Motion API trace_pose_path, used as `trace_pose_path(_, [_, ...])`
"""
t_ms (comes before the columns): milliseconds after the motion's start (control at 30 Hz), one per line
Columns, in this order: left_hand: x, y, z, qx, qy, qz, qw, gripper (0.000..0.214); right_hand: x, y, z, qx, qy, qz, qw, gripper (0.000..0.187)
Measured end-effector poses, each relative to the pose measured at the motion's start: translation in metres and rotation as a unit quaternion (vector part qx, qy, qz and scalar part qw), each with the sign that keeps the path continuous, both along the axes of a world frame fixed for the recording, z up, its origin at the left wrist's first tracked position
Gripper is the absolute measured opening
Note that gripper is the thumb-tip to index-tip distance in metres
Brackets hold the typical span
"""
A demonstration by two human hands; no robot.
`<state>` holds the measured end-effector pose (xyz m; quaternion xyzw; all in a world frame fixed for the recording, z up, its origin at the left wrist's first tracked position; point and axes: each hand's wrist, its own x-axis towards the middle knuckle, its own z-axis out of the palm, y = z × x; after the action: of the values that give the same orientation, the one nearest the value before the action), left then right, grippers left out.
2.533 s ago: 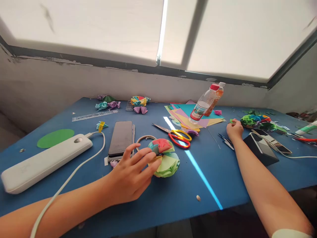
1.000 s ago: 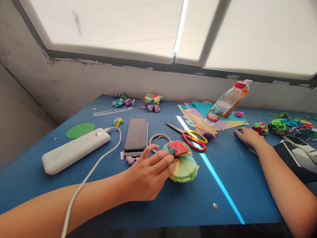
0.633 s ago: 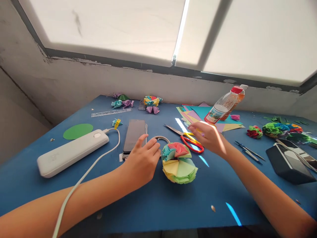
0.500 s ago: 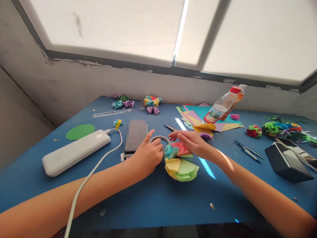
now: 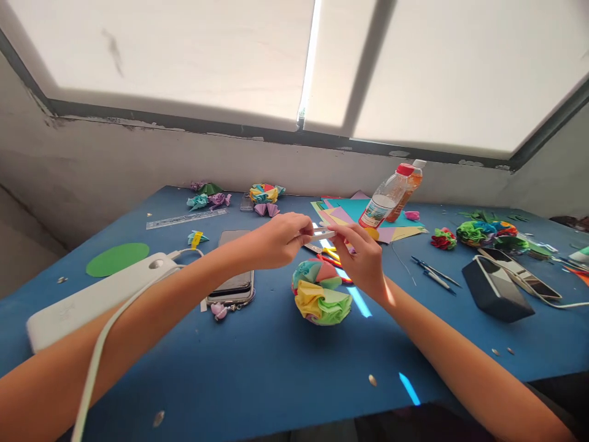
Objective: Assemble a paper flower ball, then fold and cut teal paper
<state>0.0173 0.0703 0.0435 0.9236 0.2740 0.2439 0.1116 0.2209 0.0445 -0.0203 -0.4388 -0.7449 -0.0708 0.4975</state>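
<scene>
A thin, pale roll of tape [image 5: 324, 234] is seen nearly edge-on, raised above the table between both hands. My left hand [image 5: 286, 240] pinches its left side, knuckles turned up. My right hand [image 5: 361, 253] grips the right side with thumb and fingertips. Just below them on the table rests a ball of folded paper flowers [image 5: 322, 294] in yellow, green, blue and coral. Scissors [image 5: 339, 270] with red and yellow handles lie behind it, partly hidden by my right hand. A phone [image 5: 232, 288] with a beaded charm lies left, partly under my left forearm.
A white power bank [image 5: 99, 301] and its cable [image 5: 94, 368] run along my left arm. Two bottles [image 5: 384, 199] stand on coloured paper [image 5: 350, 209] at the back. Pens [image 5: 435, 275], a dark box [image 5: 494, 288] and paper flowers [image 5: 473, 233] lie right.
Both hands have risen off the table with the roll of tape, which stood beside the flower ball. The scissors' handles and the phone charm have come into sight. The view has shifted right.
</scene>
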Motion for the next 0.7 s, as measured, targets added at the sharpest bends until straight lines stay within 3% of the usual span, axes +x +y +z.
trace_pose_path(133, [0.001, -0.005, -0.003, -0.050, -0.013, -0.040, 0.998, 0.024, 0.004, -0.007, 0.004, 0.020, -0.068, 0.009, 0.997, 0.023])
trace_pose_path(267, [0.003, -0.005, -0.006, -0.038, -0.032, -0.053, 0.997, 0.022, 0.003, -0.012, 0.009, 0.023, -0.054, -0.007, 0.998, 0.020])
trace_pose_path(500, [0.006, -0.011, -0.007, -0.032, -0.010, -0.017, 0.999, 0.022, 0.000, -0.013, 0.014, 0.148, -0.068, 0.065, 0.984, 0.015])
trace_pose_path(700, [-0.001, -0.010, -0.013, -0.019, 0.011, -0.017, 1.000, 0.023, 0.000, -0.011, 0.011, 0.092, -0.065, 0.103, 0.988, 0.017])
